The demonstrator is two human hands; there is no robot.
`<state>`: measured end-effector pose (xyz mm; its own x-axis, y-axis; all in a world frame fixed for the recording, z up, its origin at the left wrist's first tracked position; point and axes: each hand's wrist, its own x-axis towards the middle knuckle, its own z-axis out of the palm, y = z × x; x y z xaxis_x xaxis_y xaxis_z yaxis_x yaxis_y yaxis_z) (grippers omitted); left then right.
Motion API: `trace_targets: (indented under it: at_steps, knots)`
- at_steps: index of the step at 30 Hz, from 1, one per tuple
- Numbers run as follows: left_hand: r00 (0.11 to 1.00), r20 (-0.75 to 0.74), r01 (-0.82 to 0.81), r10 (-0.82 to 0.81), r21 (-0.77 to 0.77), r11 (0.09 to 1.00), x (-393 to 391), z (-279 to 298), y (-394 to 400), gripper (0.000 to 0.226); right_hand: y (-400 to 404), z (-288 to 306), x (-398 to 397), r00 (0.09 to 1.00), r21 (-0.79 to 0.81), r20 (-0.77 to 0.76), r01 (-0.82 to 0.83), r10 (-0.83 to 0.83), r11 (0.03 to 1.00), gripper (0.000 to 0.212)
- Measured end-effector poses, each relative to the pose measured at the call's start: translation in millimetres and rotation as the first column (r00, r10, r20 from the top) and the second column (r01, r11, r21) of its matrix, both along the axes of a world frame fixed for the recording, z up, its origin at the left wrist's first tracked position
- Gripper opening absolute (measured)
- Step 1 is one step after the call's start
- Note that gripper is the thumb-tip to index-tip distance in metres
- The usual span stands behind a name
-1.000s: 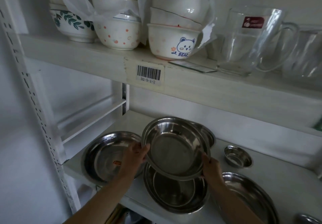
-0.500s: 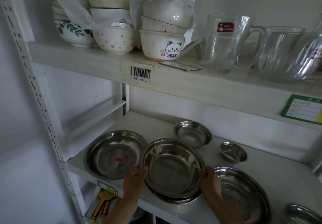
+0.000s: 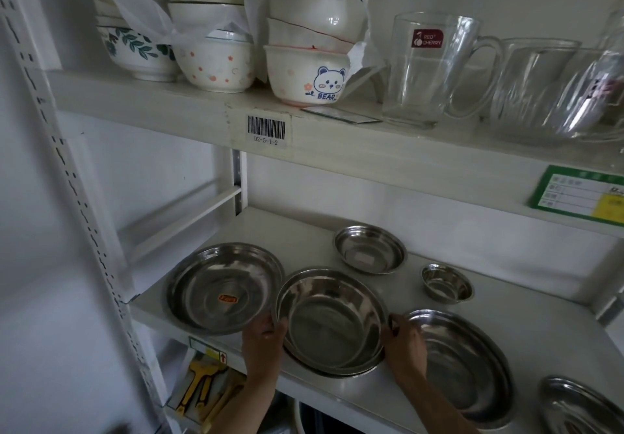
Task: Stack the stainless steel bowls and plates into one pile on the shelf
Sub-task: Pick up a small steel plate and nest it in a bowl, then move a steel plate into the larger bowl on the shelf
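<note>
A steel bowl [image 3: 332,318] sits nested in a steel plate [image 3: 341,371] at the front middle of the white shelf [image 3: 290,231]. My left hand [image 3: 265,339] grips the bowl's left rim and my right hand [image 3: 403,342] holds its right rim. Left of this pile lies a wide steel plate [image 3: 224,288] with an orange sticker. A large steel plate [image 3: 466,362] lies to the right, partly under my right wrist. Behind stand a medium steel bowl [image 3: 369,248] and a small steel bowl [image 3: 446,283]. Another steel plate [image 3: 580,406] shows at the lower right corner.
The upper shelf [image 3: 337,139] hangs low over the steel ware and carries stacked ceramic bowls [image 3: 304,75], a glass mug [image 3: 429,68] and a glass bowl [image 3: 547,92]. A white upright post [image 3: 67,197] bounds the left side. Yellow tools [image 3: 199,386] lie on the level below.
Both hands lowered the raised, tilted bowl onto the plate at the shelf's front, where it now rests flat. The view shifted right, showing more of the shelf.
</note>
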<state>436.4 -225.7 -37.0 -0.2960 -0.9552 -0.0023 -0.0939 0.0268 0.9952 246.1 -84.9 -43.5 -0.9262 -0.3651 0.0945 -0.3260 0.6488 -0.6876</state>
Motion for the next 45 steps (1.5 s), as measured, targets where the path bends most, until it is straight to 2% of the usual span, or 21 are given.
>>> trace_targets:
  at_steps: [6, 8, 12, 16, 27, 32, 35, 37, 39, 45]
  knots:
    - [1.000, -0.019, -0.007, 0.006, -0.038, 0.999, -3, -9, 0, 0.012, 1, -3, -5, 0.999, 0.060, -0.046, -0.014, 0.017, 0.998, 0.014]
    - [0.999, -0.037, -0.018, 0.018, -0.009, 1.000, -4, -12, 0, 0.004, 0, -4, -6, 0.998, 0.088, -0.057, -0.021, 0.026, 0.996, 0.014]
    - [0.995, -0.069, -0.060, 0.066, 0.076, 0.995, -4, -13, 1, 0.019, -1, -6, -8, 0.998, 0.101, -0.053, -0.013, 0.018, 0.995, 0.017]
    - [0.999, -0.050, 0.011, -0.009, 0.040, 0.999, -6, -13, 1, 0.015, -2, -7, -10, 0.998, 0.108, -0.057, -0.011, 0.017, 0.994, 0.017]
    - [0.999, -0.041, 0.012, -0.013, -0.027, 1.000, -11, -13, -6, 0.012, 1, -6, -8, 0.999, 0.102, -0.033, -0.001, 0.004, 0.995, 0.018]
    - [0.999, -0.010, 0.030, -0.031, -0.050, 0.998, -8, -13, -8, 0.027, 4, 0, -8, 1.000, 0.082, -0.011, -0.012, 0.013, 0.997, 0.024]
    - [0.998, 0.022, 0.055, -0.054, -0.067, 0.996, -4, -16, -10, 0.021, 10, 1, -9, 1.000, 0.092, 0.020, -0.014, 0.012, 0.996, 0.026]
    - [0.999, 0.032, 0.036, -0.035, -0.054, 0.998, 1, -14, -9, 0.007, 15, 2, -10, 0.999, 0.100, 0.033, -0.003, 0.000, 0.995, 0.030]
    - [0.999, 0.040, 0.005, -0.004, -0.038, 0.999, 2, -10, -9, 0.010, 20, 3, -13, 0.999, 0.083, 0.035, 0.034, -0.037, 0.996, 0.035]
    - [0.985, -0.055, 0.162, -0.162, -0.003, 0.987, -17, 18, 5, 0.019, 33, 10, -22, 0.993, -0.030, 0.084, 0.085, -0.082, 0.996, 0.024]
